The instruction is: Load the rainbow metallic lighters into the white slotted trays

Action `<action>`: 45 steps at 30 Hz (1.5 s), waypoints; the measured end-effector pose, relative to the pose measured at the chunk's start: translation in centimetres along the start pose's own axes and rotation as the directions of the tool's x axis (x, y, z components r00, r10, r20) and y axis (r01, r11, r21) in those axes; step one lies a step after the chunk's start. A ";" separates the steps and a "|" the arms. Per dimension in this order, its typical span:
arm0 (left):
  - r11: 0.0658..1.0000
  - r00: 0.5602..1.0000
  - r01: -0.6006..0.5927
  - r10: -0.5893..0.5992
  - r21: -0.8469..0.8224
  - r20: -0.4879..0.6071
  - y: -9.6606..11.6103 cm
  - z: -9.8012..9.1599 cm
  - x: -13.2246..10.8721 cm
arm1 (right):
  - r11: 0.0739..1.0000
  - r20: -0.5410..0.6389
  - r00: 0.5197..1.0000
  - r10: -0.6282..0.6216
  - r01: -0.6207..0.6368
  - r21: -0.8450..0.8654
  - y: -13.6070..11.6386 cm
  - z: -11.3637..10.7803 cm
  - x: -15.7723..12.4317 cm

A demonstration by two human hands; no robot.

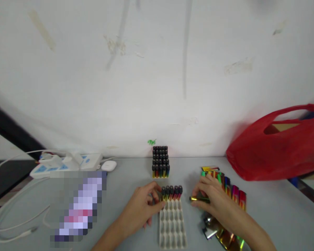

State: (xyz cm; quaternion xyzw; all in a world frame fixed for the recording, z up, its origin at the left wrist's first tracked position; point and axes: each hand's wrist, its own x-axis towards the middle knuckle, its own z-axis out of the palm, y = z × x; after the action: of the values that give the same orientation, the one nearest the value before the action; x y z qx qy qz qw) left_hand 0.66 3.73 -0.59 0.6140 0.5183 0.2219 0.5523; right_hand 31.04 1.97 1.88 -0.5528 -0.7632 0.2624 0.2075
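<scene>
A white tray [172, 225] with rows of slots lies at the front middle of the grey table. Along its back edge stands a row of several black-topped cylinders [172, 192] with shiny coloured bodies. The thumb and fingers of my left hand [146, 204] are closed around the left end of this row. To the right of the tray, my right hand [208, 195] pinches a shiny yellow-and-dark cylinder [199, 199], held roughly level. Behind the tray, a block of upright black-topped cylinders [160, 162] stands near the wall.
Shiny coloured pieces [234, 193] lie around and under my right forearm. A red bag [256, 150] sits at the back right. On the left are a power strip [92, 162], a white case [109, 166], a pixelated device [81, 205] and looping white cables [18, 235].
</scene>
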 end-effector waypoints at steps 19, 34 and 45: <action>1.000 1.000 0.012 -0.013 0.016 0.006 0.4 0.0 0.0 | 0.932 -0.285 0.935 0.212 -0.105 0.348 -2.4 1.3 0.5; 1.000 0.999 0.012 -0.012 0.000 0.029 1.4 -0.4 -0.4 | 0.161 -0.019 0.833 0.553 -0.084 0.983 -2.5 1.7 1.2; 0.998 0.998 -0.049 0.047 -0.043 -0.052 0.9 0.2 -0.2 | -0.062 0.076 0.897 0.436 -0.055 0.997 -2.6 2.0 1.3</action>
State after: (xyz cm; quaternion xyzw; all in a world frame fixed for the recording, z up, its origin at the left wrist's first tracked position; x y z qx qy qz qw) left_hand 1.11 3.64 0.25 0.6080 0.5122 0.2624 0.5469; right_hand 27.51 2.22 2.02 -0.3995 -0.1982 0.6779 0.5844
